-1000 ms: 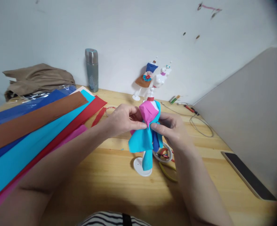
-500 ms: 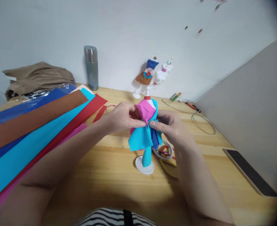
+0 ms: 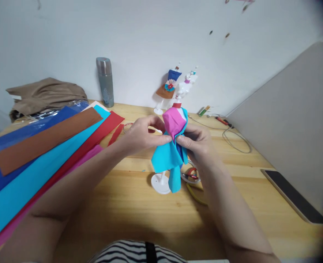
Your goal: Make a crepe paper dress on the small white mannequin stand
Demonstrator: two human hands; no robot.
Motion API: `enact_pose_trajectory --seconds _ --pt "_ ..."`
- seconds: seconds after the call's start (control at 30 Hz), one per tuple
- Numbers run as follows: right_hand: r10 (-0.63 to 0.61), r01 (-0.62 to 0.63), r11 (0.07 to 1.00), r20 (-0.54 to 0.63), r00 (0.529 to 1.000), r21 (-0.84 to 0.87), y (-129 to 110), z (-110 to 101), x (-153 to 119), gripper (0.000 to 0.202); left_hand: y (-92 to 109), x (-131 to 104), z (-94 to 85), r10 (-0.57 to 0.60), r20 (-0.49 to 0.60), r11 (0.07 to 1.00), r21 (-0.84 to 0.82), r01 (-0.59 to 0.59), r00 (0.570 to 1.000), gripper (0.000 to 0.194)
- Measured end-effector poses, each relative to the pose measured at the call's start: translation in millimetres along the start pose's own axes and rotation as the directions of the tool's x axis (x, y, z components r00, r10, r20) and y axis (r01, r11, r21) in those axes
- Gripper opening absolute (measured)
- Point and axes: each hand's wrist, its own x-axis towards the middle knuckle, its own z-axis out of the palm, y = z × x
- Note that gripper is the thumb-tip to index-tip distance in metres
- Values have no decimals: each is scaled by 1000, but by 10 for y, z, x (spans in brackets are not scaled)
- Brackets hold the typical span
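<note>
A small white dress form with a round white base [image 3: 160, 183] stands tilted at the middle of the table. Pink paper [image 3: 173, 120] covers its chest, with turquoise paper [image 3: 166, 156] spreading below the waist and hanging down in front. My left hand [image 3: 147, 134] pinches the waist of this paper dress from the left, thumb at the pink tip. From the right, my right hand [image 3: 195, 140] grips the same waist, its thumb beside the left one. Its other fingers are partly hidden behind the dress. A red band [image 3: 177, 105] circles the neck.
Coloured paper strips [image 3: 48, 137] and brown cloth [image 3: 47, 93] lie at the left, near a grey flask [image 3: 105, 82]. Behind stand two more dress forms [image 3: 166, 89]. Tape and red-handled scissors [image 3: 191, 175] lie beyond my right wrist; a cable [image 3: 239, 146] and phone [image 3: 295, 195] are right.
The dress form now leans, its top moved slightly right and up and its base left. Both thumbs have risen a little with the waist. The turquoise front piece hangs away from the stand.
</note>
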Motion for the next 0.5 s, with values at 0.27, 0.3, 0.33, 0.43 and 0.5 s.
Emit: enact_pose_trajectory --seconds 0.27,0.3,0.33,0.43,0.5 --pt "11 -16 999 107 994 44 123 41 46 38 66 -35 -69 94 111 991 88 -104 989 53" --pt "20 -24 999 116 993 34 141 32 54 39 51 -26 -77 100 132 990 90 -112 986 50" --pt "27 -31 999 122 992 27 149 23 60 38 33 -17 -82 105 146 989 90 -118 984 46" --pt "41 -40 999 134 990 -15 95 22 55 34 -18 5 -78 111 158 990 70 -123 981 36" --pt "30 -20 997 132 991 -74 7 46 36 35 -33 10 -66 120 150 990 53 -130 981 33"
